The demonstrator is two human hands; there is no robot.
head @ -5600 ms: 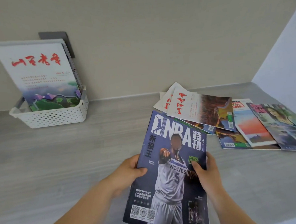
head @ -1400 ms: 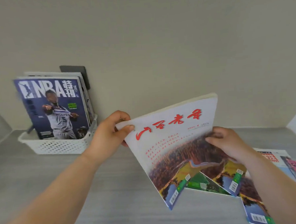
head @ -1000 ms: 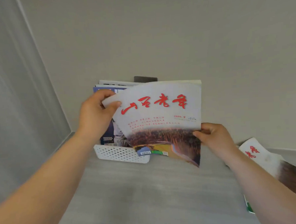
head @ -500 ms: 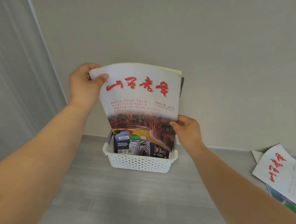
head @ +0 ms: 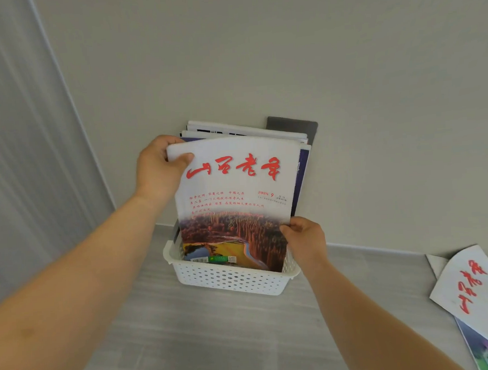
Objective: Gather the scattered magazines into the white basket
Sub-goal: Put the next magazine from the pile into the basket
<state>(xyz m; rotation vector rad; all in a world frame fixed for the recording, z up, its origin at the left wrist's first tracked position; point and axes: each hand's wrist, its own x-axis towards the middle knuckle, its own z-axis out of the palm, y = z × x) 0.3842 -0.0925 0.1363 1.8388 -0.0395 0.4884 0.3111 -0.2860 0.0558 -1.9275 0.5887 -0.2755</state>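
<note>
both hands pinch the red-title mag (head: pixel 235 202): left hand (head: pixel 158 168) at top corner, right hand (head: pixel 306 239) at lower edge, keeping it upright w/ bottom already inside white basket (head: pixel 228 279), frame centre.

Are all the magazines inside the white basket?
No, loose magazines lie on the table at the right, apart from the white basket.

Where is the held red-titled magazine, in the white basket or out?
In, upright: the magazine dips below the rim of the white basket; left hand and right hand grip it.
</note>
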